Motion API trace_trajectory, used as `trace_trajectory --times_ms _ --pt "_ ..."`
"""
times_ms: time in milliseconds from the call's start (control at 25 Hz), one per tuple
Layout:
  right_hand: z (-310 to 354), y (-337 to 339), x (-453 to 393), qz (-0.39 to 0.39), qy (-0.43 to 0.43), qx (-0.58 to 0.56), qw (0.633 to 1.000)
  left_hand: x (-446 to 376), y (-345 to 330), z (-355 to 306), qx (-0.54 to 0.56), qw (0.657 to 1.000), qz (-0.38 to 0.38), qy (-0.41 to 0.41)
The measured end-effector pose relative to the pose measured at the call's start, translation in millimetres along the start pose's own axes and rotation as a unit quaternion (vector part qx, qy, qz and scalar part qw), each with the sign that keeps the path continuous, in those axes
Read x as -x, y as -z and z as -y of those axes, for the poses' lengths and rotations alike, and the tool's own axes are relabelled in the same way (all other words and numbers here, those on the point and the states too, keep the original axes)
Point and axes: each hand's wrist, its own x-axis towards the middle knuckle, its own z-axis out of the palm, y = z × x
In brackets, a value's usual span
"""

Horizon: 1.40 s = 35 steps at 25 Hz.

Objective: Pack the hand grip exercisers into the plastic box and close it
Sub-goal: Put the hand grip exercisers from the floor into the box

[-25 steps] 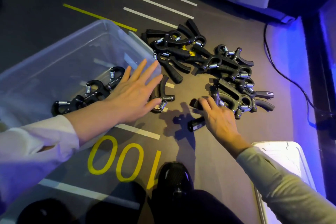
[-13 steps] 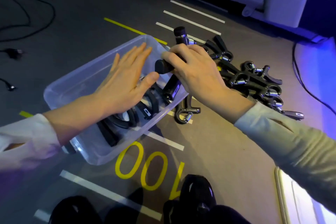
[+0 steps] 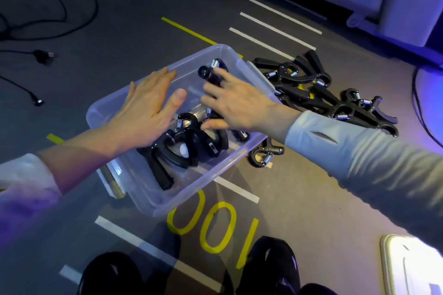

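While a person crouches over a grey floor (image 3: 311, 199) marked with white stripes and a yellow "100" (image 3: 211, 223), a clear plastic box (image 3: 153, 201) sits open between both outstretched arms, tilted across the markings. Beyond the box's right end, a heap of black hand grip exercisers (image 3: 330, 100) with steel springs lies on the floor, and one stray exerciser (image 3: 265, 153) lies just beside the box's near right wall, under the right forearm. Inside the box, several more exercisers (image 3: 182, 148) are bunched toward the middle and left, one handle pointing toward the near wall. The left hand (image 3: 146, 112) reaches over the box with fingers straight and together, thumb spread, palm down above the far-left part of the interior, holding nothing. The right hand (image 3: 237, 103) reaches in from the right with fingers spread over an exerciser (image 3: 208, 74) at the far end of the box; its rounded handle end and spring show past the fingertips, and whether the fingers actually grip it or merely rest on it cannot be told. A white lid (image 3: 412, 268) lies at the lower right corner, well apart from the box. Black cables (image 3: 60, 7) trail across the floor at upper left, and two dark shoes (image 3: 271, 268) show at the bottom edge.
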Motion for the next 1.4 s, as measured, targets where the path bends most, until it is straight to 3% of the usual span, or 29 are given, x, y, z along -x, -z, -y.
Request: trace_trajectory --times_ms 120,200,400,560,760,960,1200,1400 --pt "9.1 -14.7 -12.0 0.051 0.041 0.049 0.997 1.3 -4.7 7.9 -0.015 1.000 0.013 -0.001" --pt "13.7 -24.0 -15.8 0.126 0.045 0.043 0.990 2.2 -8.3 11.0 -0.018 1.000 0.022 0.003" --pt "20.5 -43.7 -18.0 0.224 -0.074 -0.108 0.966 5.1 -12.2 14.0 -0.024 0.999 0.040 0.010" --pt "21.3 -61.0 -22.3 0.271 -0.159 -0.318 0.895 4.5 -14.5 14.8 -0.032 0.998 0.047 0.014" --pt "22.0 -55.2 -23.1 0.316 -0.207 -0.493 0.784 4.6 -17.2 16.9 -0.043 0.998 0.052 -0.012" --pt "22.2 -53.0 -24.1 0.297 -0.216 -0.479 0.797 2.8 -19.1 16.4 -0.054 0.997 0.056 -0.022" --pt "23.6 -33.1 -21.0 0.431 -0.189 -0.368 0.802 1.9 -18.0 12.9 -0.190 0.980 0.026 -0.049" --pt "25.5 -48.6 -23.4 0.429 -0.232 -0.353 0.798 3.6 -24.3 14.9 -0.269 0.961 0.033 -0.047"
